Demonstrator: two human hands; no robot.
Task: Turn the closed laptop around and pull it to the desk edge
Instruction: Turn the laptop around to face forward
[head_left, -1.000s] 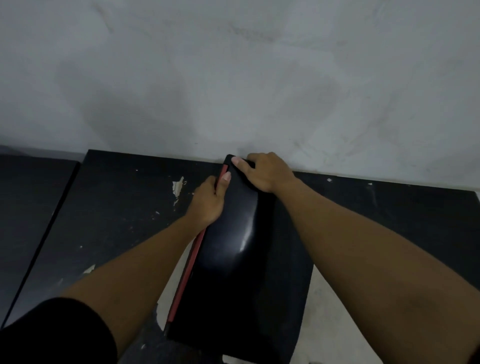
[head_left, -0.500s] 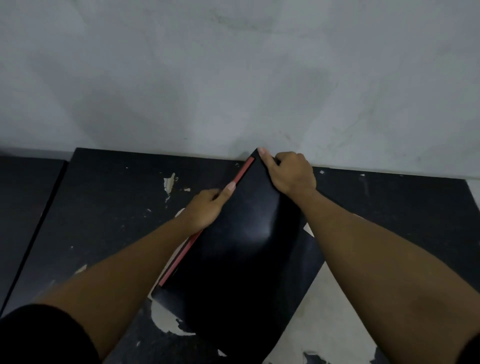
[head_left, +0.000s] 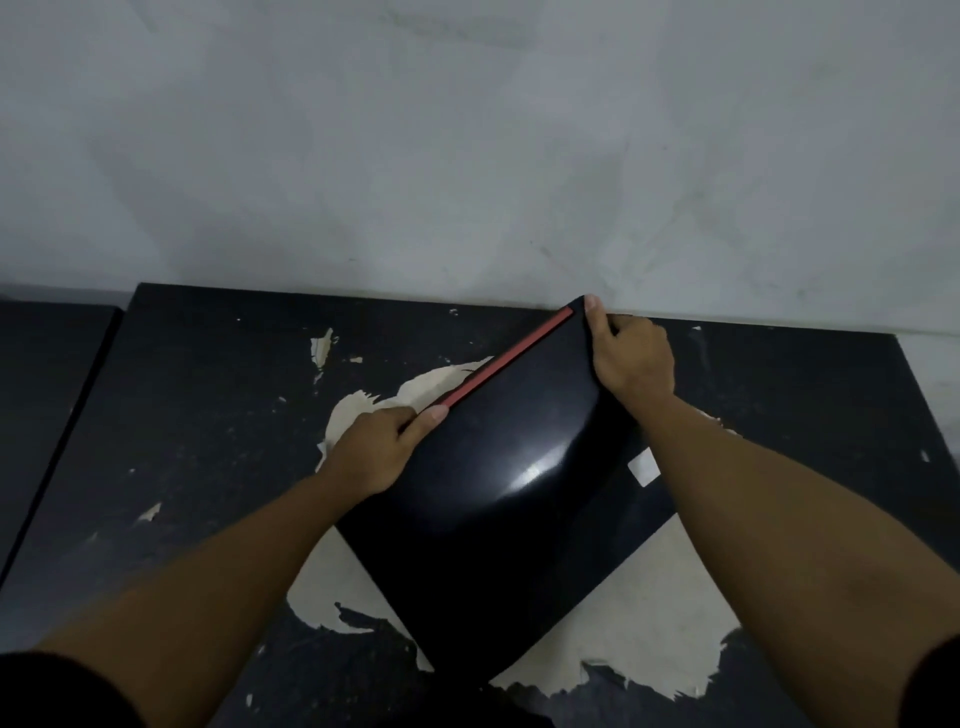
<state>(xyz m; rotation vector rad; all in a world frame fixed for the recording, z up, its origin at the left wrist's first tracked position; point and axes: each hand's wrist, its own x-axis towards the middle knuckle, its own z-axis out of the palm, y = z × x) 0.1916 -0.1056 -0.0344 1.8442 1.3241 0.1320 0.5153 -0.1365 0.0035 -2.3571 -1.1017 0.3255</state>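
A closed glossy black laptop (head_left: 498, 519) with a red strip along one edge lies diagonally on the black desk (head_left: 208, 415), one corner pointing at the wall and another at the near edge. My left hand (head_left: 374, 447) grips the red-striped edge about halfway along, thumb on the lid. Near the far corner, my right hand (head_left: 631, 358) holds the upper right edge, thumb tip at that corner. A small white sticker (head_left: 644, 466) shows on the lid beside my right forearm.
The desk's black coating has peeled off in a large beige patch (head_left: 649, 623) under and around the laptop. A grey wall (head_left: 467, 156) rises right behind the desk. A second dark surface (head_left: 47, 395) adjoins on the left.
The laptop has rotated clockwise under both hands: the red edge went from nearly lengthwise to slanting up to the right. My right hand moved right with the far corner. More beige patch is uncovered.
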